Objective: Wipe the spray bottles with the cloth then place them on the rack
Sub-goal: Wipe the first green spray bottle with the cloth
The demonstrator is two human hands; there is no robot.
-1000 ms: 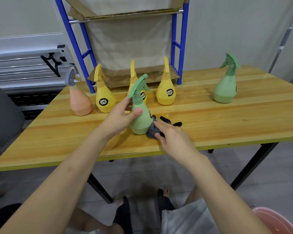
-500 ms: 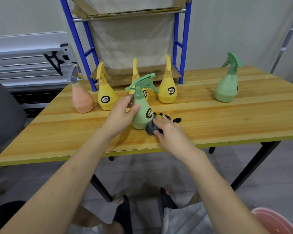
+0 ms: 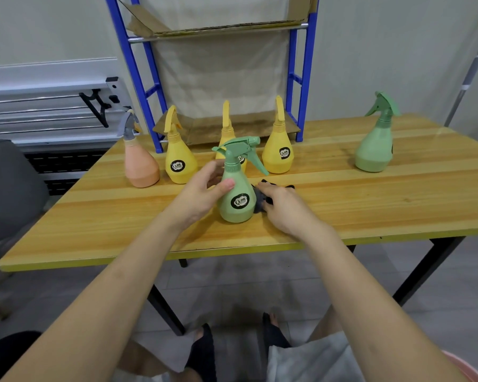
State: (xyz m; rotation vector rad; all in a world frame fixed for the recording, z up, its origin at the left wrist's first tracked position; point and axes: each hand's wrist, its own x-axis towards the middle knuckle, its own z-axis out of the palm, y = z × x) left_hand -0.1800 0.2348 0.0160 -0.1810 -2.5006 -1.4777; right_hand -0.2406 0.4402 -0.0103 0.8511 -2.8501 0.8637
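Two hands: I see the left hand [image 3: 202, 193] gripping the near green bottle [image 3: 236, 198] upright on the table [image 3: 370, 205].
Right hand [image 3: 283, 206]: fingers curled, pressing the dark cloth [image 3: 260, 199] against its side.
Count: six bottles, one cloth.

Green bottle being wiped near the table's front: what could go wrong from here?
1. The left hand holds the green bottle only with thumb and fingers at its shoulder; a hard push from the cloth under the right hand could tip it.
2. Its trigger points toward the yellow bottle behind; turning it further might knock that one over.
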